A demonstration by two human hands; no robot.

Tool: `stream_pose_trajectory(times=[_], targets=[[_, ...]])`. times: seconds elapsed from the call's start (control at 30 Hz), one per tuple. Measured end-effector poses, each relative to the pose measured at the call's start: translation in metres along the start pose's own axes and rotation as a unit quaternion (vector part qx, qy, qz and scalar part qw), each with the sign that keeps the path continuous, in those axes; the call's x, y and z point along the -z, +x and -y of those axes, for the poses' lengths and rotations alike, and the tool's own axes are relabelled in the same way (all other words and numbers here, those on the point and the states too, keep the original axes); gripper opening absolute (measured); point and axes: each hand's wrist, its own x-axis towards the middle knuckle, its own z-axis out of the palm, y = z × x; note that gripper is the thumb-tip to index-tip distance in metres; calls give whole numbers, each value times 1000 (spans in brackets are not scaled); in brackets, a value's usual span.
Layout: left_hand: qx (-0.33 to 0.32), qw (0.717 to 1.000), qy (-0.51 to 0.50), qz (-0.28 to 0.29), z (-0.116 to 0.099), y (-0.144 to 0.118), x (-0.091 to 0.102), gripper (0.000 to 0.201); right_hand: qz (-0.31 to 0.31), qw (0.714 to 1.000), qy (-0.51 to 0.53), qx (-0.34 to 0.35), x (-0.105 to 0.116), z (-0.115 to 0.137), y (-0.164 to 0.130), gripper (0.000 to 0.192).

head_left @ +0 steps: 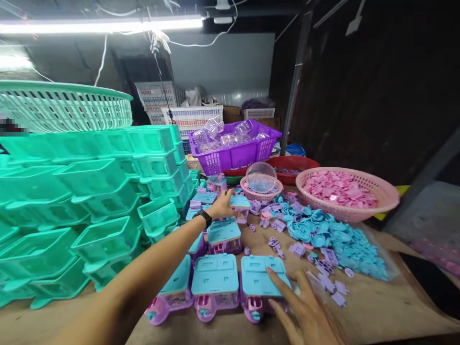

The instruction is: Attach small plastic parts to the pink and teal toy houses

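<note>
My left hand [221,205], with a black band on its wrist, reaches out over the back rows of blue-topped toy pieces. Its thumb and fingers are apart beside a blue lid [240,201], and nothing shows in its grasp. My right hand [307,311] is spread at the front right. One fingertip rests on or just over the blue lid [264,276] of the nearest right toy box, which has a purple base. To its left stand a second boxy toy [215,274] and a third [179,280], each with a pink and blue part at its front.
Stacked green plastic trays [104,239] rise on the left, a green basket [68,108] on top. Loose blue parts [330,235] and purple parts [297,249] lie at right. Behind are a purple crate [237,158] of clear domes and a pink basket [386,194] of pink parts.
</note>
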Motion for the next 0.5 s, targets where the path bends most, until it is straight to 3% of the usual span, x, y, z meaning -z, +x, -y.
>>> stream_pose_trajectory(times=[0.13,0.27,0.5], targets=[[11,1000,23,14,3,-4,4,69,10,998,17,-67,3,12,1,43],[-16,999,23,-26,-10,-28,25,52,41,989,71,-123,2,13,-6,46],[-127,990,-15,-62,-39,-140,66,46,28,972,126,-194,29,7,-3,56]])
